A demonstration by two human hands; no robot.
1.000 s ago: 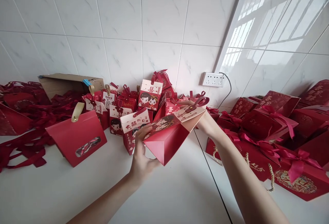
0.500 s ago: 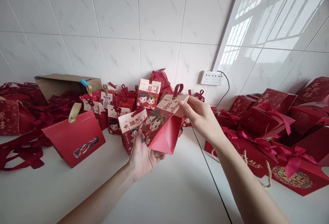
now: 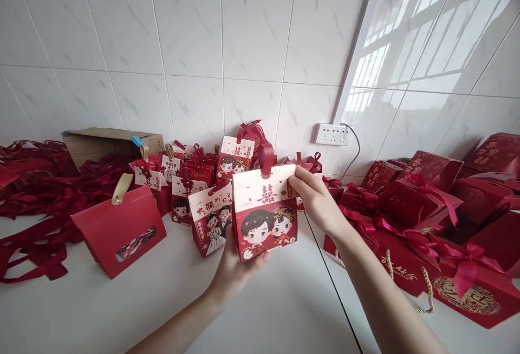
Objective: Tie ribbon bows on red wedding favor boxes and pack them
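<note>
White tiled wall (image 3: pixel 195 34) is backing everything, w/ pale tabletop (image 3: pixel 252 316) running below. Red gift box (image 3: pixel 266 213) is sitting in both hands mid-view, prob. just above the tabletop (gap's hard to judge), cartoon-pair print facing the camera. L hand (image 3: pixel 234 267) is cupping it low, fingers curling under the base, prob. to carry the wt. R hand (image 3: pixel 319 194) is pinching the top R corner narrowly, thumb in front, other fingers mostly hidden behind; looks like that's steadying the box upright. Ribbon loop (image 3: pixel 266 158) is sticking up from its top, neither hand touching it.

Bride-&-groom box (image 3: pixel 211 224) is standing just L of it; plain red box (image 3: pixel 109 229) w/ gold tab is standing further L, both fwd of the back cluster, maybe for easy reach.

Dark seam (image 3: pixel 335 289) is cutting across the tabletop on the R. Loose ribbon (image 3: pixel 60 186) is heaping up far L, cardboard carton (image 3: pixel 87 145) lying near the wall. Bow-tied boxes (image 3: pixel 422 202) are crowding the R side, prob. stacked to save space. Dark cable (image 3: pixel 357 145) is curving down beside socket strip (image 3: pixel 332 134).
</note>
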